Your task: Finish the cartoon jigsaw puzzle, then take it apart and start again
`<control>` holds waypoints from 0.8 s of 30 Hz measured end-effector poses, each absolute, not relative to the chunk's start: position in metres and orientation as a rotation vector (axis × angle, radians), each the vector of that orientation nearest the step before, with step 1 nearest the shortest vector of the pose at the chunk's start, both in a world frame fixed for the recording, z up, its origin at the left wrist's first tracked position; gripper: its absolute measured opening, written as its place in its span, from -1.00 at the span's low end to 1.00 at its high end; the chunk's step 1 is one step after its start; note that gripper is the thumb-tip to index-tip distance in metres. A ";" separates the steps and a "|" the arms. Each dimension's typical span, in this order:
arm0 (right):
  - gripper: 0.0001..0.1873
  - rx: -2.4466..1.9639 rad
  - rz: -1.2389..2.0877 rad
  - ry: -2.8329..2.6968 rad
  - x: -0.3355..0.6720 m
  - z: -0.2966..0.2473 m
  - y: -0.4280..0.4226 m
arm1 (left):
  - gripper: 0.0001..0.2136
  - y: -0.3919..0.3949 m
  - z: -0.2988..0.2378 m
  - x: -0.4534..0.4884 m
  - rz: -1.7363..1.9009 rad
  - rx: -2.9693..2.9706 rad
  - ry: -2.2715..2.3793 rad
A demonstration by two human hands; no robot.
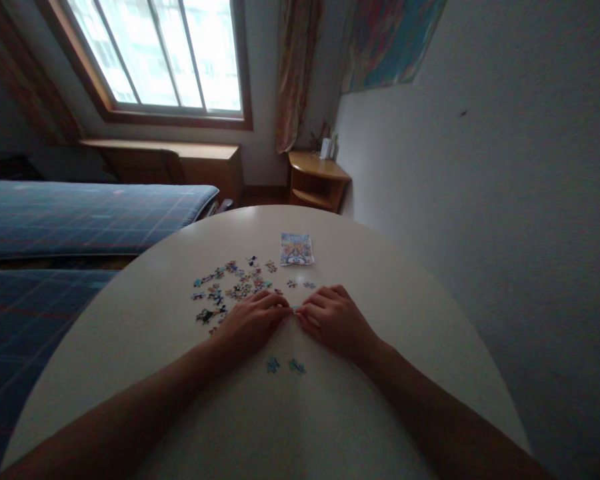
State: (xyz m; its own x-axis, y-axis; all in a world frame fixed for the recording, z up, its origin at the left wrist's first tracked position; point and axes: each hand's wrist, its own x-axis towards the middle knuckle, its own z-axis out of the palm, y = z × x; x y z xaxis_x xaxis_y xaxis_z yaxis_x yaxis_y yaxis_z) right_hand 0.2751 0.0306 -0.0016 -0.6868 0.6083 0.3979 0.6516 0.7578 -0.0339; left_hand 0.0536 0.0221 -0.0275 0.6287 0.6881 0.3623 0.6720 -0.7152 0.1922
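My left hand point(258, 316) and my right hand point(332, 319) meet fingertip to fingertip over the white round table point(360, 413). Between them both pinch a small jigsaw puzzle piece point(295, 310), mostly hidden by the fingers. Loose puzzle pieces point(240, 291) lie in a spread beyond and beside my left hand, some partly covered by it. Two blue-green pieces, a left one point(273, 365) and a right one point(297, 366), rest nearer to me, below the hands. Two more small pieces lie just past my fingertips.
A small printed picture packet point(297, 249) lies flat farther back on the table. To the left stands a bed with a blue plaid mattress point(90, 217). A wooden corner shelf point(317, 167) is behind the table, and a white wall point(480, 200) runs along the right.
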 end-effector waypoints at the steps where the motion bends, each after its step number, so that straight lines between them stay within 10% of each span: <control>1: -0.83 -0.926 -0.178 -2.561 0.276 -0.002 0.031 | -0.75 0.022 -0.027 0.054 0.643 2.796 1.169; 24: -0.84 -0.917 0.144 -2.591 0.286 -0.003 0.030 | -0.80 0.024 -0.029 0.053 0.770 2.759 1.131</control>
